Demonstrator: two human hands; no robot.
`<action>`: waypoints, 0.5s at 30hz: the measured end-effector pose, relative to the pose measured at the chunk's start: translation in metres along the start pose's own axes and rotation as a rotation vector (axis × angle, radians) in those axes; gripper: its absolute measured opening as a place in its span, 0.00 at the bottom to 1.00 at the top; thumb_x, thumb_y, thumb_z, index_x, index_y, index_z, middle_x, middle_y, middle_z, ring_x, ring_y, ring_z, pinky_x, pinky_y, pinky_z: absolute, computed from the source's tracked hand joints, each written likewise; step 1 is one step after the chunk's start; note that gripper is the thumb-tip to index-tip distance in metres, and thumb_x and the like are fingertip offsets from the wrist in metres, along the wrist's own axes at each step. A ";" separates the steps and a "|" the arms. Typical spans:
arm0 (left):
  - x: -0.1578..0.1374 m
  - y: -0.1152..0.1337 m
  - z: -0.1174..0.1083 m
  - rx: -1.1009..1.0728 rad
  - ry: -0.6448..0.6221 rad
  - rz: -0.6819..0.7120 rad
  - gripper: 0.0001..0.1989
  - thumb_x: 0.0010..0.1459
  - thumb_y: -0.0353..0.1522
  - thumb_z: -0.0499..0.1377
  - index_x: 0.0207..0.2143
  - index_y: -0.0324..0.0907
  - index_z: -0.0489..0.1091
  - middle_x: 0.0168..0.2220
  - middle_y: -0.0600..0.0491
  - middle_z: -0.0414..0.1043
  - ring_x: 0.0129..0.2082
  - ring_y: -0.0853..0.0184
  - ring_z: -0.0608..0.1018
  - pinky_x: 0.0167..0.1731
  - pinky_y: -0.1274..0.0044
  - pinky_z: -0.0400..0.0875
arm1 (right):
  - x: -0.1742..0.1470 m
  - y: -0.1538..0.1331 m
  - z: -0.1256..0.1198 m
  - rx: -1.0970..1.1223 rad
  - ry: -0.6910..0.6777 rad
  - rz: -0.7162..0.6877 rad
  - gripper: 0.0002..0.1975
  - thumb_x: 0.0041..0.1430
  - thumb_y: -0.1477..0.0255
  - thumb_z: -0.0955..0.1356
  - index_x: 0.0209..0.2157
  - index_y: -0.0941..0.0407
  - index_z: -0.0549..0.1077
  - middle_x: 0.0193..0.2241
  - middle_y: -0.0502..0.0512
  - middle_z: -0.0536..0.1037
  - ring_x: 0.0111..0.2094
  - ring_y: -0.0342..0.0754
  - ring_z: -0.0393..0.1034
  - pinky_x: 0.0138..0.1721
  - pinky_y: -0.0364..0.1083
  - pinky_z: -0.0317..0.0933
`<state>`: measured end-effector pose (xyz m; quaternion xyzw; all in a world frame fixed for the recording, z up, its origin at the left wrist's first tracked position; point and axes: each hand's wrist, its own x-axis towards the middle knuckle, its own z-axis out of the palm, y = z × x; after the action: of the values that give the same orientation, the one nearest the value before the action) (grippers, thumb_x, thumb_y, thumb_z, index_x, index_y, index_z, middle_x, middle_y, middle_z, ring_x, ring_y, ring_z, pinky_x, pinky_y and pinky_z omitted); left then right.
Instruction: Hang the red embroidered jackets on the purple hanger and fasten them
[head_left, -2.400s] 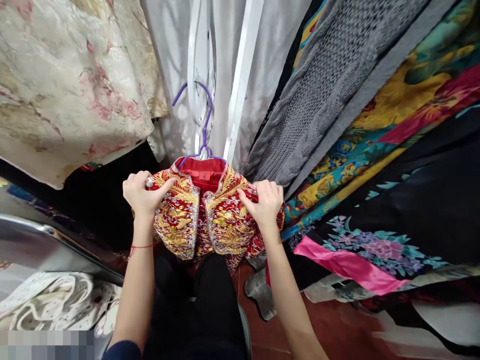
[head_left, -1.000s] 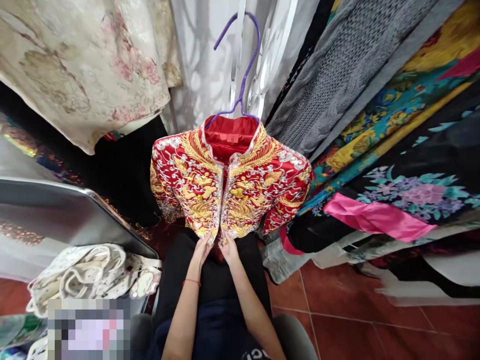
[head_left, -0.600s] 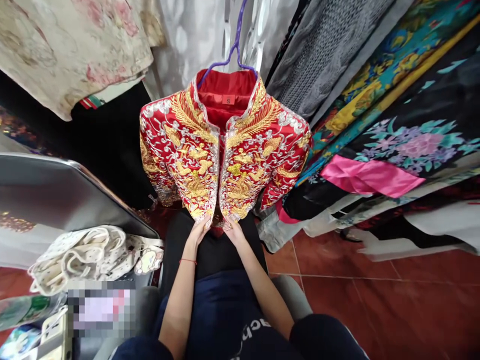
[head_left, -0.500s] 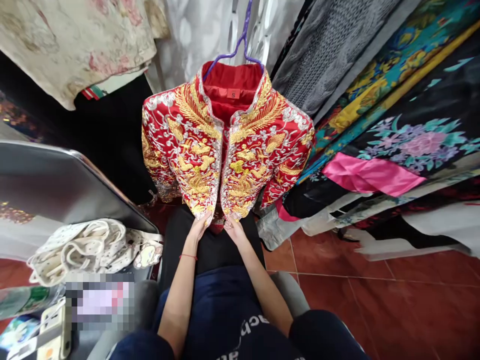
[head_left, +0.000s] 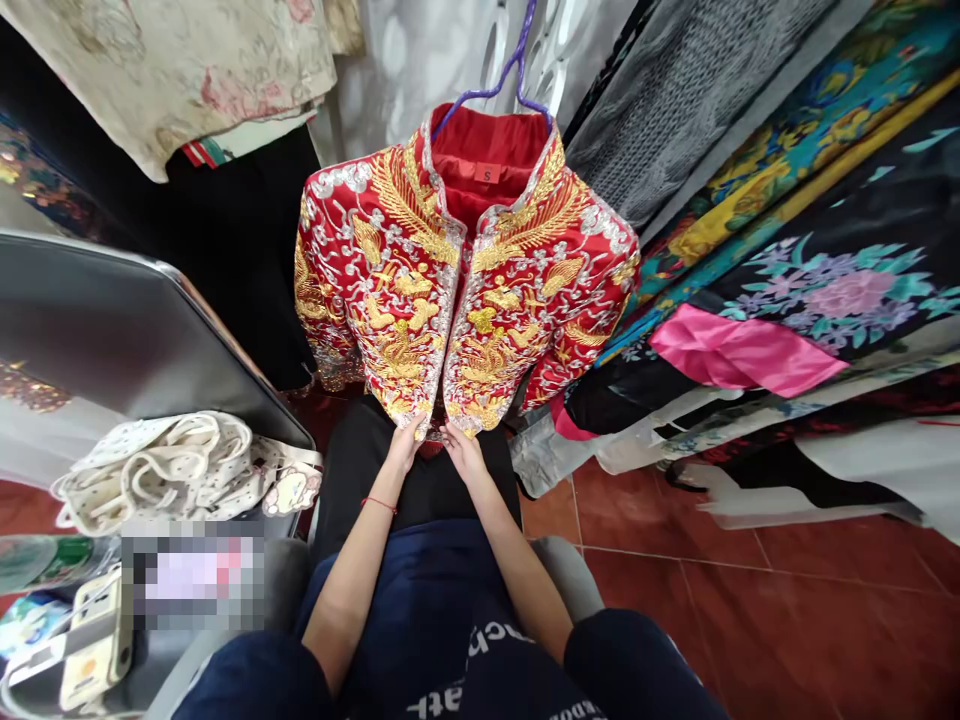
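The red embroidered jacket (head_left: pixel 491 320) is hung on a purple hanger (head_left: pixel 520 60), over the person's lap (head_left: pixel 442 495). Its front hem corners are pinched by the fingers of the left hand (head_left: pixel 405 446) and right hand (head_left: pixel 464 452). Nearby, a dotted fabric bag (head_left: pixel 161 470) and plastic bottle (head_left: pixel 45 562) are seen, contents indiscernible.

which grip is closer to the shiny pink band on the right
Right. The right grip pinches a lower front corner of the red jacket, with the pink band off to its right; the left grip pinches the opposite corner, farther away.
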<state>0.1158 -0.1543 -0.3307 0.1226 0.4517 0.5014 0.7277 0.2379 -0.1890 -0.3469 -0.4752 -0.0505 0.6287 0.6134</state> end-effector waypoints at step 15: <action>0.002 0.004 -0.018 0.313 -0.131 -0.021 0.22 0.44 0.42 0.74 0.32 0.32 0.78 0.23 0.48 0.77 0.20 0.71 0.74 0.25 0.78 0.69 | -0.009 0.009 0.013 0.027 0.016 0.088 0.08 0.45 0.71 0.77 0.27 0.58 0.77 0.22 0.49 0.79 0.25 0.41 0.72 0.27 0.41 0.60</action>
<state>0.0995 -0.1553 -0.3394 0.2623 0.4771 0.4082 0.7328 0.2210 -0.1915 -0.3408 -0.4735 -0.0163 0.6518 0.5921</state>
